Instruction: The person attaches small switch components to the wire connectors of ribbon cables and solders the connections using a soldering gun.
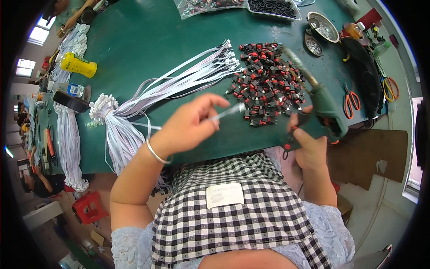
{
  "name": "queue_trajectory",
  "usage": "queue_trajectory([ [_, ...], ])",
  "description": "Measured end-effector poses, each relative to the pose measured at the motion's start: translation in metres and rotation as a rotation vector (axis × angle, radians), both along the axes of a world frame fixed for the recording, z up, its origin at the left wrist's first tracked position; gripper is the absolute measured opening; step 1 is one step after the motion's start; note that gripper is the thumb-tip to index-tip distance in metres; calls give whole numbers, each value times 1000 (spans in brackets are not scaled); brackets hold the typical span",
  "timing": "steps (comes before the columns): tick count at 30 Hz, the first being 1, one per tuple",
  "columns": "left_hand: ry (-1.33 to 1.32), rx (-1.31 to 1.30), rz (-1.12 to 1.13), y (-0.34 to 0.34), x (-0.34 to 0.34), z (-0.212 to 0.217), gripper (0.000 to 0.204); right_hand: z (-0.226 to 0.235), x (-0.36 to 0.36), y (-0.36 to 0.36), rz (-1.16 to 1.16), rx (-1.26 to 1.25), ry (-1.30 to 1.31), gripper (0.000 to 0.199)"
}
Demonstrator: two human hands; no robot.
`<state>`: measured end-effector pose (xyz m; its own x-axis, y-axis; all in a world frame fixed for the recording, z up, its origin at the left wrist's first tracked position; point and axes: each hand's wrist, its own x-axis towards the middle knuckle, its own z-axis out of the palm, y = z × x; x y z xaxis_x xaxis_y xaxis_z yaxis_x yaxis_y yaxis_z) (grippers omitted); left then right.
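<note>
1. The left hand (190, 123) pinches one white ribbon cable (226, 112) between thumb and fingers (215, 102); the cable's free end points right, toward the pile of red-and-black connectors (266, 83) on the green counter (148, 36).
2. The right hand (309, 145) is clenched around the grip of a green glue gun (324, 107), just right of the pile; the gun's long axis runs up and left, its nozzle over the pile's upper right part.
3. The held cable lies left of the gun, its long axis roughly level; the left hand is the nearer one to the pile's lower left edge.
4. A bundle of white ribbon cables (179, 83) fans out left of the pile, tied at its left end.
5. The cable tip is blurred; whether it carries a connector cannot be told. The gun's trigger finger is hidden.
</note>
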<state>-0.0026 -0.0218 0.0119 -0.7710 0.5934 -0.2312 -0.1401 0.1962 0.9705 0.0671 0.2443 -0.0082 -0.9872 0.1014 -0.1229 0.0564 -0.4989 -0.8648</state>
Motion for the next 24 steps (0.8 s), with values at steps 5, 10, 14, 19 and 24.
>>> queue_trajectory([
  [5,-14,-102,-129,12,18,-3,34,-3,0,-21,108,34,19,48],
  [10,-72,-90,-142,11,16,-3,28,-9,4,-38,142,51,47,49],
  [14,-137,-28,-90,7,22,-14,26,-12,4,-50,166,84,13,52],
  [19,125,-203,-161,8,21,-6,21,-11,4,-55,196,142,40,53],
  [24,-50,-131,-64,12,24,-1,16,-18,7,-59,245,219,140,51],
])
